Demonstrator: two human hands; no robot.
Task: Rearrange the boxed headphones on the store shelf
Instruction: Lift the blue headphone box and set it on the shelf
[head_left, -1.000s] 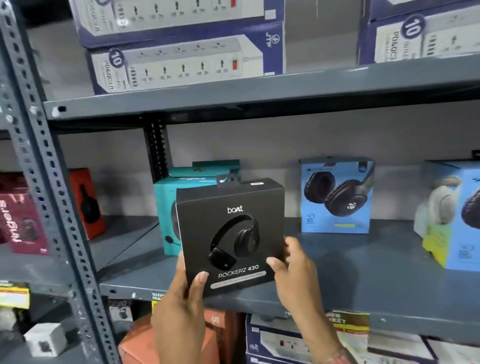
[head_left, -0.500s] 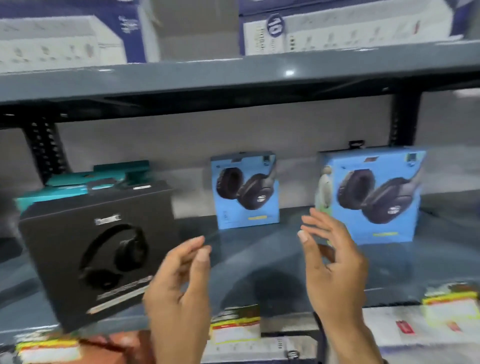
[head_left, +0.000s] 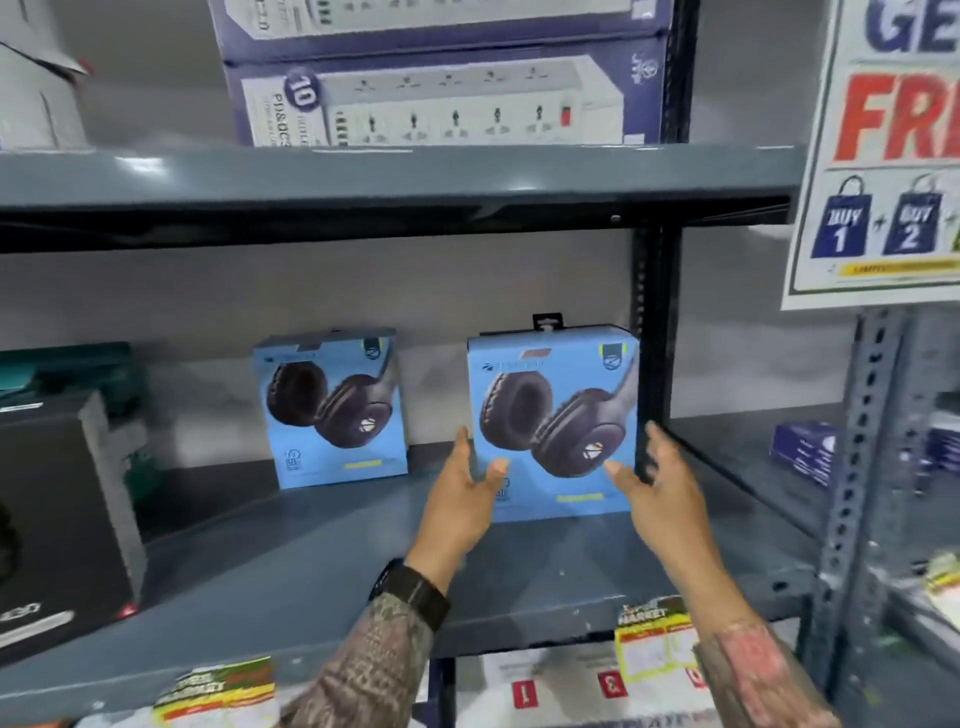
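Two light blue headphone boxes stand upright on the grey shelf. The larger-looking right blue box is nearer to me; the left blue box stands further back. My left hand is at the right box's left edge, thumb over its front. At that box's right edge is my right hand, fingers spread. Whether either hand presses on the box is unclear. A black headphone box stands at the far left, with a teal box behind it.
A dark upright post stands just right of the near blue box. The upper shelf carries power-strip boxes. A sale poster hangs at the right, above a second rack's post. Price labels line the shelf's front edge.
Both hands let go of the black box, which now stands at the left. The view swung right, and both hands reached forward to the sides of the right blue box.
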